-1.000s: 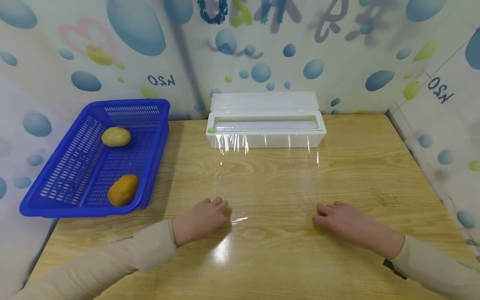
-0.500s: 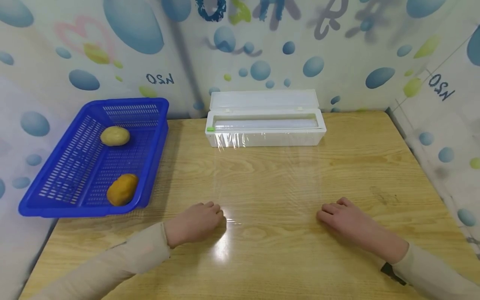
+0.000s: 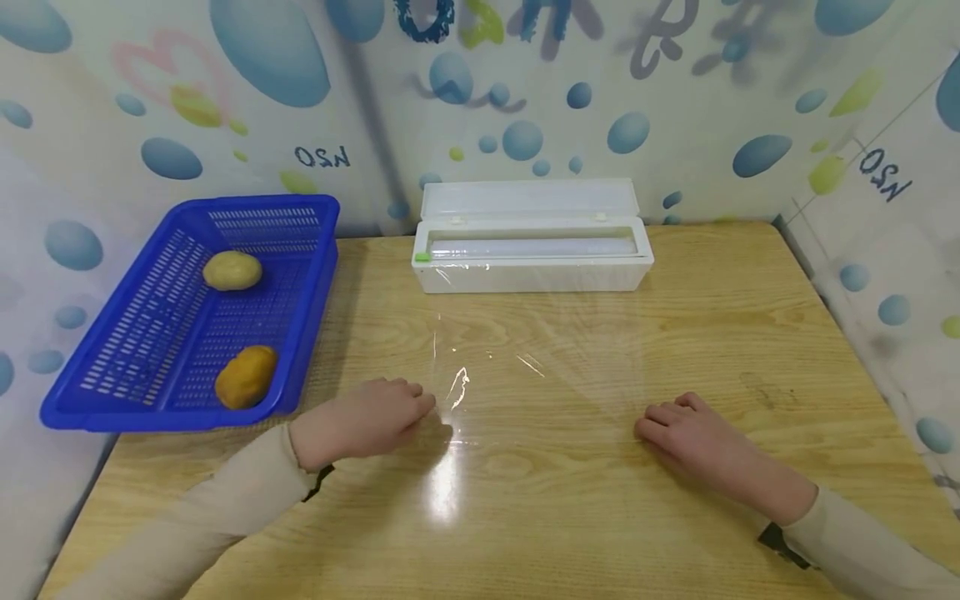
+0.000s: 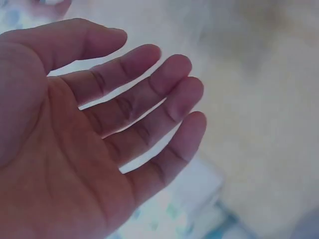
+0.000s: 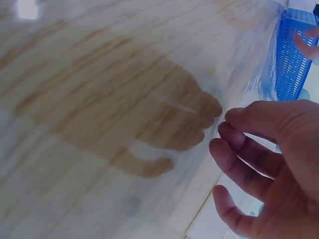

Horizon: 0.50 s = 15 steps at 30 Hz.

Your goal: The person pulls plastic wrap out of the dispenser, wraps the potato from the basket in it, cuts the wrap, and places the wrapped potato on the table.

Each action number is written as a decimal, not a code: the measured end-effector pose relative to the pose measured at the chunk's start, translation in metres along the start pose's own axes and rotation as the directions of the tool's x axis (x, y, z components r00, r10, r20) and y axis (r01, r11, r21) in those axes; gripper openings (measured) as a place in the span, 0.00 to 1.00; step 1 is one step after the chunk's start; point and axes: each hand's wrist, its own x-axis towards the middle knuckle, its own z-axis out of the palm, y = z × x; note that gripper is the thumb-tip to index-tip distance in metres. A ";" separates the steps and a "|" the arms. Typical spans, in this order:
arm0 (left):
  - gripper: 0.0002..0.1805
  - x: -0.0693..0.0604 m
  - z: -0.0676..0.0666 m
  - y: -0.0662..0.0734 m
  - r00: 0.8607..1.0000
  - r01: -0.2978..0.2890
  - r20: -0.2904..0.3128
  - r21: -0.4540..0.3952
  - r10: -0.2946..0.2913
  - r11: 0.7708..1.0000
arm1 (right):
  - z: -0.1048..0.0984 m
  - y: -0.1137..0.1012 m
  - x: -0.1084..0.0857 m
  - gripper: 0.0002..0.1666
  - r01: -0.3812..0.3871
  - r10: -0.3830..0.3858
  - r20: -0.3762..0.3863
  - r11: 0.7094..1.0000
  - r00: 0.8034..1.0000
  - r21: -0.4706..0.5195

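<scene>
- I see L hand [image 3: 367,421] free, fingers extended, just L of clear film [image 3: 525,358].
- R hand [image 3: 697,442] pinching film's nr R corner, I'd log.
- Film runs from wht box [image 3: 534,280] over worktop [image 3: 540,533].

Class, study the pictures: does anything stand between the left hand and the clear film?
Nothing visible: the left hand is beside the left edge of the clear film, and the blue basket stands on the hand's other side, out of the way.
</scene>
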 end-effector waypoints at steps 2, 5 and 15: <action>0.10 -0.002 -0.017 -0.006 1.000 0.012 -0.028 -0.009 -0.012 1.000 | 0.000 0.000 0.000 0.31 0.003 -0.003 -0.001 1.000 1.000 0.004; 0.10 -0.009 -0.042 -0.017 0.996 0.058 -0.060 -0.019 -0.060 0.998 | 0.002 0.001 -0.001 0.30 0.010 -0.010 -0.008 1.000 1.000 0.008; 0.04 -0.047 -0.091 -0.083 0.951 0.296 -0.051 -0.128 -0.305 0.947 | 0.002 0.001 -0.002 0.32 0.000 0.000 -0.017 1.000 1.000 0.008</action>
